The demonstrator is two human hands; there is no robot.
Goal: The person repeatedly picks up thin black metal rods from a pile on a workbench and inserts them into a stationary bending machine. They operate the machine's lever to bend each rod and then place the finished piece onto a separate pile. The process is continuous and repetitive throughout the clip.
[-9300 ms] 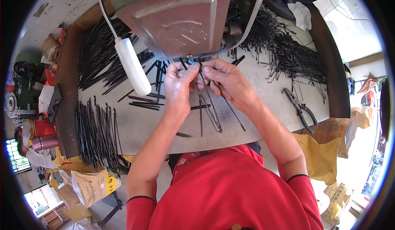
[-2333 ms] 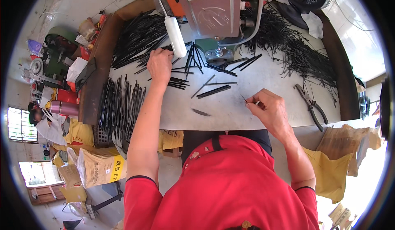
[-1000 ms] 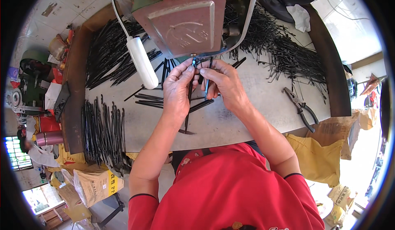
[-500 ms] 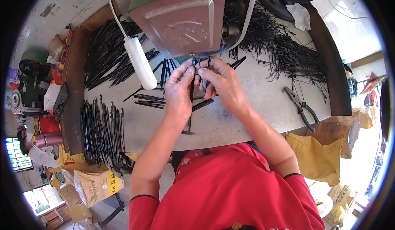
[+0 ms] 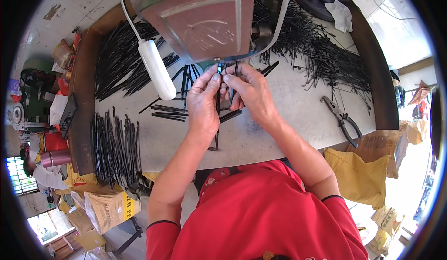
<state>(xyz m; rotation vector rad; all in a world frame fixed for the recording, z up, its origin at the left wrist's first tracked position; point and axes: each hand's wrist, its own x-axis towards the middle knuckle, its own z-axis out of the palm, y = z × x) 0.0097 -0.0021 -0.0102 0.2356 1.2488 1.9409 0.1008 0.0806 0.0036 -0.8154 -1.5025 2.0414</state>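
Observation:
My left hand [image 5: 203, 104] is closed on a long black rod [image 5: 217, 116], pinching it near its top, just below the machine head [image 5: 200, 27]. The rod points toward me, and its lower end lies over the table. Close beside it, my right hand [image 5: 253, 92] is closed, with thumb and forefinger at the rod's upper end. A second black rod [image 5: 234, 81] passes through the fingers of that hand. The small part at the rod's tip catches a bluish light; its exact shape is too small to tell.
Black rods lie in a heap [image 5: 125, 60] at far left and a row [image 5: 116, 143] at near left. Thin black wire-like pieces [image 5: 333, 64] pile up on the right, beyond pliers [image 5: 342, 120]. A white lamp [image 5: 158, 69] hangs left of the machine. Brown raised edging [image 5: 379, 83] borders the table.
Both hands keep almost the same place and grip under the machine head. The view has shifted very slightly.

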